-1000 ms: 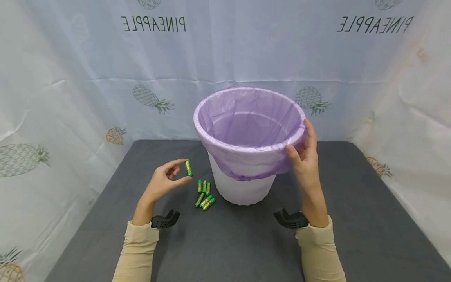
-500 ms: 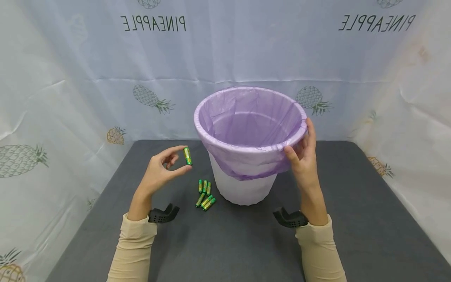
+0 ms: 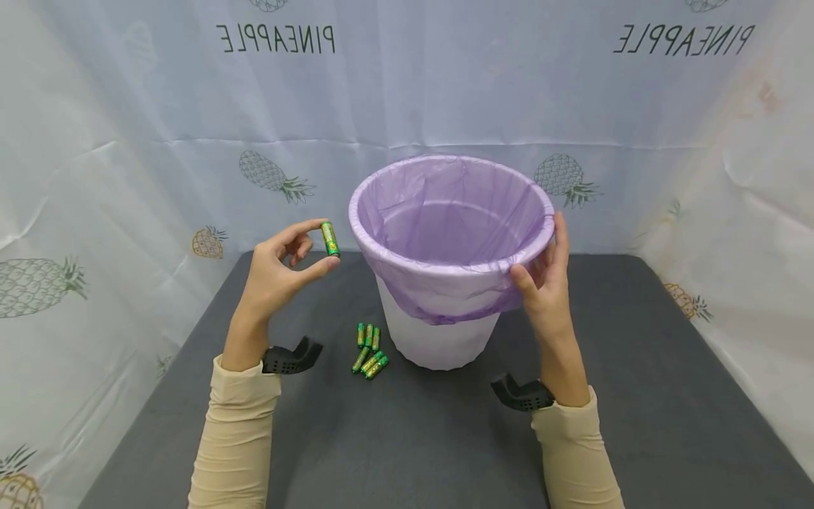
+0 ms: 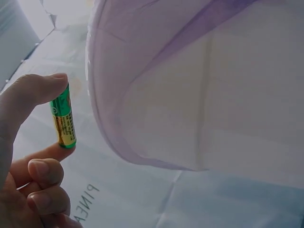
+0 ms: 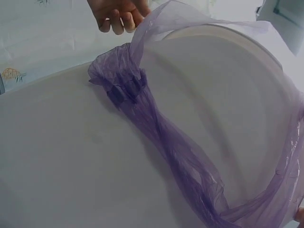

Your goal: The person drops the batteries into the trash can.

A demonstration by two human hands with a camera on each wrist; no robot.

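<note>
My left hand [image 3: 277, 272] pinches one green and gold battery [image 3: 330, 239] by its ends, between thumb and forefinger. The other fingers are curled. It is raised just left of the white trash can [image 3: 439, 346], near rim height and outside it. A purple trash bag [image 3: 448, 233] lines the can and folds over its rim. My right hand [image 3: 548, 286] grips the can's right side at the rim, thumb in front and fingers behind, over the bag. In the left wrist view the battery [image 4: 63, 118] is apart from the can.
Several more green batteries [image 3: 369, 350] lie in a loose cluster on the dark grey tabletop [image 3: 432, 438], left of the can's base. Pineapple-printed cloth [image 3: 343, 92] hangs behind the table and along both sides. Each wrist wears a black mount [image 3: 292, 357].
My left hand has risen and shifted slightly left with the battery, from low beside the loose batteries to about rim height. The right hand and the trash can stay nearly still.
</note>
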